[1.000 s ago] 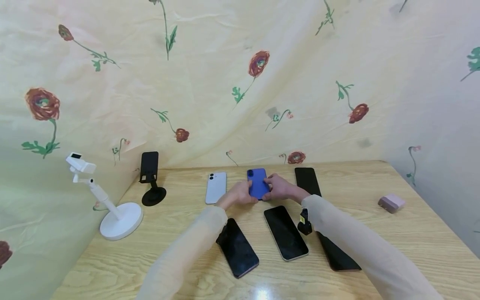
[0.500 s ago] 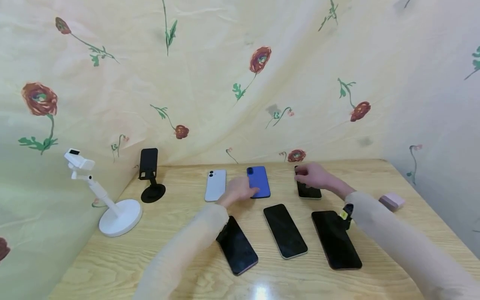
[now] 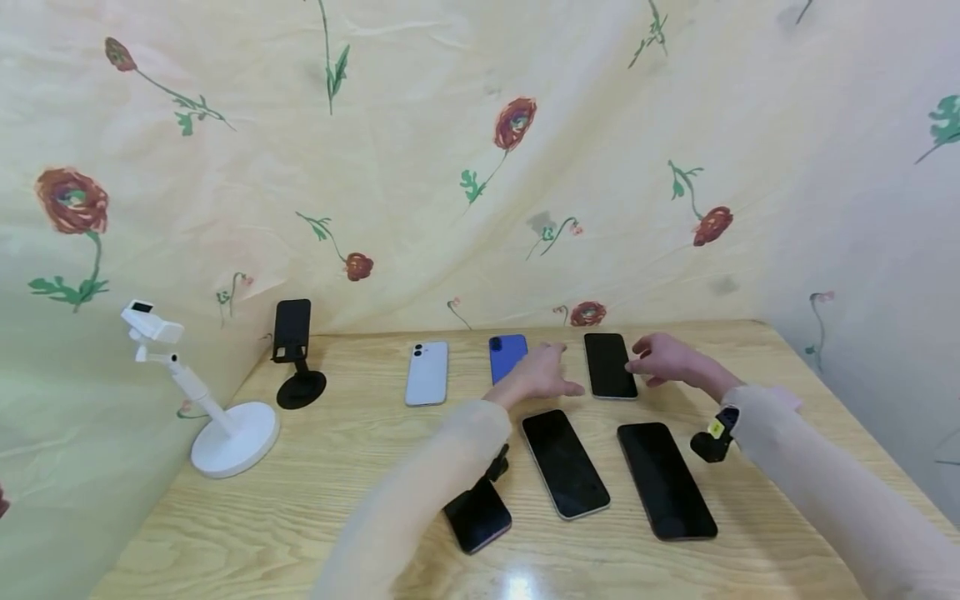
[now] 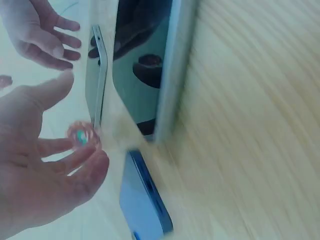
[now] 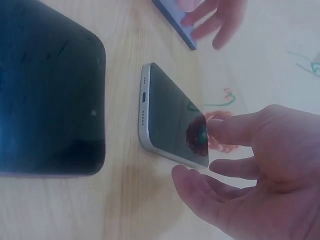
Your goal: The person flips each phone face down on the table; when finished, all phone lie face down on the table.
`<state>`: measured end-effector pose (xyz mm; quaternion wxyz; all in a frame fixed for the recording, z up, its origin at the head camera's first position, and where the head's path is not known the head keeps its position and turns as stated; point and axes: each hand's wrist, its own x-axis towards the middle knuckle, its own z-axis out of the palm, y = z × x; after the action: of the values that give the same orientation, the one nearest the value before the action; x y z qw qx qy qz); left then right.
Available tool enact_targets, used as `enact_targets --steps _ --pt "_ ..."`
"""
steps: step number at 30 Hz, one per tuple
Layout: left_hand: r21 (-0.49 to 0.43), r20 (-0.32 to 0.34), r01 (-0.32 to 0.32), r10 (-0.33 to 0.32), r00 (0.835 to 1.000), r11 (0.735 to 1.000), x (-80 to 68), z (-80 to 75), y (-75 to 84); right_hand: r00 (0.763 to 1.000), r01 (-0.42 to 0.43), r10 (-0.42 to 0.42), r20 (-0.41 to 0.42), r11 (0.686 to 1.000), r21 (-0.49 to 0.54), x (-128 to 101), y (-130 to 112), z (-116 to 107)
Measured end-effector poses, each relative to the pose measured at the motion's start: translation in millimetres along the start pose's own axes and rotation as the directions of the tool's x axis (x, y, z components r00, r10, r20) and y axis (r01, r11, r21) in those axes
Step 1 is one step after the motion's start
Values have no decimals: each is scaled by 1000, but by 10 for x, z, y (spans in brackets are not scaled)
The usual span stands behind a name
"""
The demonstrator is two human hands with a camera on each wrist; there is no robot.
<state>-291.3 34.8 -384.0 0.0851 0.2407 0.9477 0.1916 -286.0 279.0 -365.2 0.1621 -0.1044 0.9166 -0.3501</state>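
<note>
A black-screened phone [image 3: 610,367] with a silver edge lies face up at the back right of the table. My right hand [image 3: 666,360] is at its right side, fingers loosely bent; in the right wrist view, thumb and fingertips come close to the phone [image 5: 175,115], and contact cannot be told. My left hand [image 3: 540,373] hovers left of that phone, fingers spread and holding nothing. It partly covers a blue phone [image 3: 507,354] lying back up, whose side also shows in the left wrist view as a blue phone [image 4: 142,200].
A pale phone [image 3: 427,373] lies back up at the left. Nearer are black-screened phones [image 3: 566,464], [image 3: 666,479], and one [image 3: 480,517] partly under my left sleeve. A black phone stand [image 3: 300,358] and white stand [image 3: 235,437] are far left. A pinkish block [image 3: 787,398] is mostly hidden.
Both hands have left the blue phone. My right hand moved right to the back right phone, then to its right side; my left hand then moved right, toward the same phone.
</note>
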Motion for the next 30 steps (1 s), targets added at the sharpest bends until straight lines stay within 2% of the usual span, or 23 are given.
enact_targets --steps 3,10,16,20,26,30 --pt "9 19 -17 17 1000 1000 62 79 93 1000 -13 13 11 999 43 -20 45 9" --pt "47 18 3 -4 1000 999 135 239 179 999 -21 15 47 990 140 -31 95 63" --pt "127 34 -49 45 998 991 170 299 267 999 -23 18 31 987 156 -9 151 94" --pt "184 51 -49 41 998 982 198 338 301 999 -31 27 26 984 175 14 162 119" --pt "215 62 -65 53 997 975 261 391 311 998 -47 39 42 974 220 13 157 136" --pt "223 68 -66 52 996 973 293 409 319 999 -28 21 32 972 233 6 173 140"
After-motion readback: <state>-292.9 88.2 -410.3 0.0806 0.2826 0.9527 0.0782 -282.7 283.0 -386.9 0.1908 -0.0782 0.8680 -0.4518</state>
